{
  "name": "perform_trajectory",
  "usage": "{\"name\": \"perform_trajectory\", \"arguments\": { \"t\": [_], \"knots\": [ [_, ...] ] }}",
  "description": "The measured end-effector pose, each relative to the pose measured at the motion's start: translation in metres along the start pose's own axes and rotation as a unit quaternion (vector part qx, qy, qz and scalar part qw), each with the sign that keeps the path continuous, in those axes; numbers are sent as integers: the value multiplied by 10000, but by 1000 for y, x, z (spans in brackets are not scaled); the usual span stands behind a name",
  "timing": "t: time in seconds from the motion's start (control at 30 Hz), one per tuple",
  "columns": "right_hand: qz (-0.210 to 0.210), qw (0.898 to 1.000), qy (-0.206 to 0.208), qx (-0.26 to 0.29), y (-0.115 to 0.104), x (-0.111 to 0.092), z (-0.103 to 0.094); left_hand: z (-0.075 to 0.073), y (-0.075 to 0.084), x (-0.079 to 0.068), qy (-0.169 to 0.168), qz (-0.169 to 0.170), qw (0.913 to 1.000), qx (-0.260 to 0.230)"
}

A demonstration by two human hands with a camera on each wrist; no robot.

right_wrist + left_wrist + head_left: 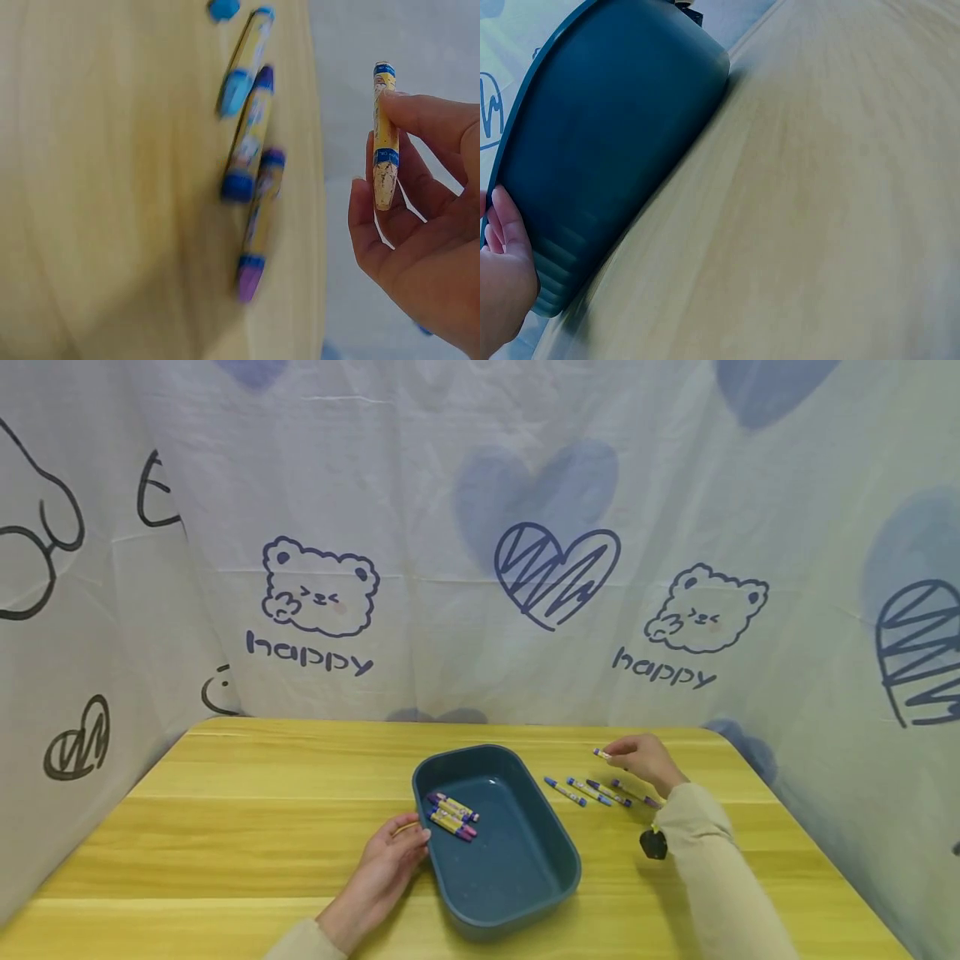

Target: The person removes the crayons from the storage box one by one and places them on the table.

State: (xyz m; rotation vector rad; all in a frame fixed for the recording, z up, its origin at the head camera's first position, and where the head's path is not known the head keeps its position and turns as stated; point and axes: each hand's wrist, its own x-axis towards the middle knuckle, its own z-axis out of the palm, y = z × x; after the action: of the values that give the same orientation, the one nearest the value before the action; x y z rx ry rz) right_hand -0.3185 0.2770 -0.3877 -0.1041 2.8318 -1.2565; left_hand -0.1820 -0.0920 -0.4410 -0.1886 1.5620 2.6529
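My right hand (pixel 647 762) pinches a crayon (pixel 385 135) between thumb and fingers. Its wrapper is yellow with blue bands and its exposed tip is pale. This crayon is above the table's far right part. With my left hand (pixel 386 864) I hold the left rim of a dark teal plastic tub (pixel 501 920), the thumb at its edge. Inside the tub, several yellow-wrapped crayons (pixel 452 820) with purple and pink ends lie against the left wall. Several more crayons, among them a purple-tipped crayon (pixel 261 225), lie in a loose row right of the tub.
The tub stands on a yellow wood-grain table (pixel 262 827). Behind it hangs a white curtain (pixel 420 635) printed with bears and hearts, which also runs along both sides. A small black object (pixel 654 844) shows beneath my right sleeve.
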Motion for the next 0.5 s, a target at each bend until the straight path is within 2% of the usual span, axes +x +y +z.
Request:
{"name": "perform_trajectory", "arguments": {
  "t": [0.5],
  "knots": [
    [5,9990,230,-383,48,-18,-21,1,0,-1,25,-34,10000,-2]
  ]
}}
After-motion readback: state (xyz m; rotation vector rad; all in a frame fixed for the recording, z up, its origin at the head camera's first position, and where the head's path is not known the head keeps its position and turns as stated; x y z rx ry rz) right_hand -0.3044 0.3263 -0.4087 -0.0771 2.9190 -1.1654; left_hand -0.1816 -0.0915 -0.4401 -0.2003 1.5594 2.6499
